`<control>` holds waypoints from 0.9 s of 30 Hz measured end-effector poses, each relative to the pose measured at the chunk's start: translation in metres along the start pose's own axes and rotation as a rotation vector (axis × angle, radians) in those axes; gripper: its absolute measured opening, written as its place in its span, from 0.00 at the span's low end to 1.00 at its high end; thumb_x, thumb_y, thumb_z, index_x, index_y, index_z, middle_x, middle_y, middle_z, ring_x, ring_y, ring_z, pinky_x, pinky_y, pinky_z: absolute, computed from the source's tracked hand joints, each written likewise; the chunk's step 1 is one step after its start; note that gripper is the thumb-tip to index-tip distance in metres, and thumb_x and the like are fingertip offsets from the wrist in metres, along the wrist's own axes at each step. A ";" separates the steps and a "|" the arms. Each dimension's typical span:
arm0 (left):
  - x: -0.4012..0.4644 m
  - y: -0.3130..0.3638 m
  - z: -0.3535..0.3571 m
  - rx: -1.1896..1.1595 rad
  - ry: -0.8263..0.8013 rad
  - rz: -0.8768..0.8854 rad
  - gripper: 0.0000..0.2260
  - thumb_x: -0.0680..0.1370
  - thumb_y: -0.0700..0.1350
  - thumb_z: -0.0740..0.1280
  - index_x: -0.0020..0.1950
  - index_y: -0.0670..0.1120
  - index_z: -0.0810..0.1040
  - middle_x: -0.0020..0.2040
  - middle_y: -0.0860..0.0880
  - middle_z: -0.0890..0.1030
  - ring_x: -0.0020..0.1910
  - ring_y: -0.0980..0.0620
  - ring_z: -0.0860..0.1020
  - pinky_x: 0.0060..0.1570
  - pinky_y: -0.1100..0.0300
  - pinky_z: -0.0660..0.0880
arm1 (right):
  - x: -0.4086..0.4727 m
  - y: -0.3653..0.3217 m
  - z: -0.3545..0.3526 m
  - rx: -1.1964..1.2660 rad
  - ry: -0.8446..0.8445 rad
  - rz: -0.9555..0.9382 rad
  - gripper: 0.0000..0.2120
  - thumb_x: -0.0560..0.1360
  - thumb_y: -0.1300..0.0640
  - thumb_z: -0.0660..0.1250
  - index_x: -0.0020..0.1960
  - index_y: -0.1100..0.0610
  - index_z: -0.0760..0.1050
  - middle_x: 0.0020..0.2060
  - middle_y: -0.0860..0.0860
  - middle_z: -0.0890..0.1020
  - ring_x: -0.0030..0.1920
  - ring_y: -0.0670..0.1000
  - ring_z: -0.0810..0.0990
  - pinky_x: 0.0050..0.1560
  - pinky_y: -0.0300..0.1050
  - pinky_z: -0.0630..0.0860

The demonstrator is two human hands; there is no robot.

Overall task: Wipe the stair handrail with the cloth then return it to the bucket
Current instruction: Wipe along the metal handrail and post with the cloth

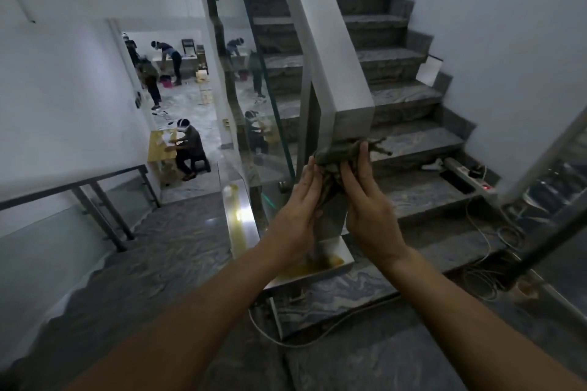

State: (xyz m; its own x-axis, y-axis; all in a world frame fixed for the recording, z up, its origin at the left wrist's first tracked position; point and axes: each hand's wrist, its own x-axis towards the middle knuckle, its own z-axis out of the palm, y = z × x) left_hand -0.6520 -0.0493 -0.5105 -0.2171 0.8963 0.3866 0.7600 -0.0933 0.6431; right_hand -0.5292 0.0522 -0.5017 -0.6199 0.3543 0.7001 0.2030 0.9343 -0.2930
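A dark, crumpled cloth [341, 157] is held between both of my hands at the middle of the view. My left hand [300, 206] presses its left side and my right hand [368, 200] grips its right side. The cloth's upper end touches the lower end of the broad steel stair handrail [320, 32], which climbs up and to the left above a glass panel. A second shiny handrail section [239, 216] runs down to the left below my hands. No bucket is in view.
Grey marble stairs [400, 98] rise ahead on the right. A power strip [470, 176] and loose white cables [486, 251] lie on the lower steps. Below on the left, several people work around a yellow table [158, 146]. A dark railing [73, 184] borders the landing.
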 end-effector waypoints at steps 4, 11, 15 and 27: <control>-0.027 -0.028 0.003 0.183 -0.327 -0.114 0.36 0.77 0.33 0.59 0.78 0.49 0.42 0.75 0.57 0.37 0.75 0.55 0.39 0.75 0.53 0.43 | -0.050 0.003 0.028 0.032 -0.173 0.144 0.27 0.74 0.68 0.53 0.73 0.63 0.60 0.75 0.62 0.51 0.69 0.63 0.68 0.49 0.34 0.70; -0.045 -0.035 0.022 0.456 -0.627 -0.195 0.30 0.79 0.37 0.59 0.78 0.42 0.46 0.79 0.43 0.48 0.78 0.45 0.45 0.75 0.48 0.43 | -0.100 0.006 0.049 -0.022 -0.520 0.390 0.34 0.70 0.66 0.55 0.76 0.57 0.56 0.77 0.57 0.43 0.75 0.61 0.57 0.59 0.50 0.72; -0.055 -0.039 0.033 0.561 -0.652 -0.201 0.29 0.81 0.44 0.56 0.77 0.40 0.43 0.79 0.40 0.44 0.78 0.43 0.43 0.76 0.49 0.43 | -0.106 0.011 0.056 -0.158 -0.642 0.426 0.28 0.74 0.58 0.52 0.74 0.57 0.58 0.77 0.61 0.54 0.76 0.64 0.50 0.75 0.60 0.50; -0.104 -0.072 -0.005 0.529 -0.495 -0.252 0.40 0.72 0.66 0.28 0.78 0.44 0.46 0.79 0.46 0.46 0.77 0.50 0.40 0.73 0.54 0.37 | -0.101 -0.041 0.073 -0.106 -0.734 0.206 0.27 0.77 0.47 0.45 0.71 0.55 0.66 0.75 0.56 0.61 0.76 0.58 0.57 0.75 0.55 0.50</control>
State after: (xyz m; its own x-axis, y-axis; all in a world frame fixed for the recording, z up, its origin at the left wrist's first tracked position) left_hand -0.6875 -0.1382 -0.5939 -0.2173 0.9644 -0.1510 0.9431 0.2473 0.2222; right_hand -0.5304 -0.0250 -0.6073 -0.8984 0.4389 0.0160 0.4173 0.8644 -0.2804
